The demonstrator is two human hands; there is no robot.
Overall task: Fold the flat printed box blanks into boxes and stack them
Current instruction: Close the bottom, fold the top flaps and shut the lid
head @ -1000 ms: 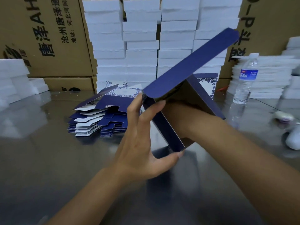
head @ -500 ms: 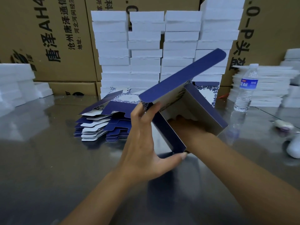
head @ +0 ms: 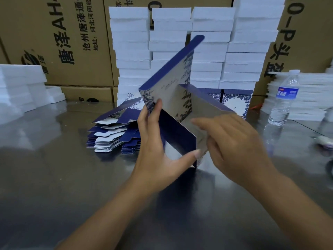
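A half-folded box point(head: 173, 98), navy outside with a pale blue-flowered panel, stands tilted on one corner on the steel table point(head: 54, 177). Its long lid flap points up and to the right. My left hand point(head: 158, 147) holds it from the left, fingers at the upper corner and thumb tip at the lower corner. My right hand point(head: 232, 141) is blurred, outside the box on its right, with loose fingers lying against the grey inner panel. A pile of flat blanks point(head: 111, 136) lies behind and to the left. A finished printed box point(head: 232, 100) stands behind.
Tall stacks of white foam pads point(head: 169, 42) rise at the back before brown cartons point(head: 54, 42). More foam point(head: 21, 87) sits at the left and lower foam stacks point(head: 310, 94) at the right. A water bottle point(head: 284, 98) stands right of the box.
My right hand has come out from inside the box and now lies on its right side. The box has turned, so the printed panel faces me and the flap stands steeper.
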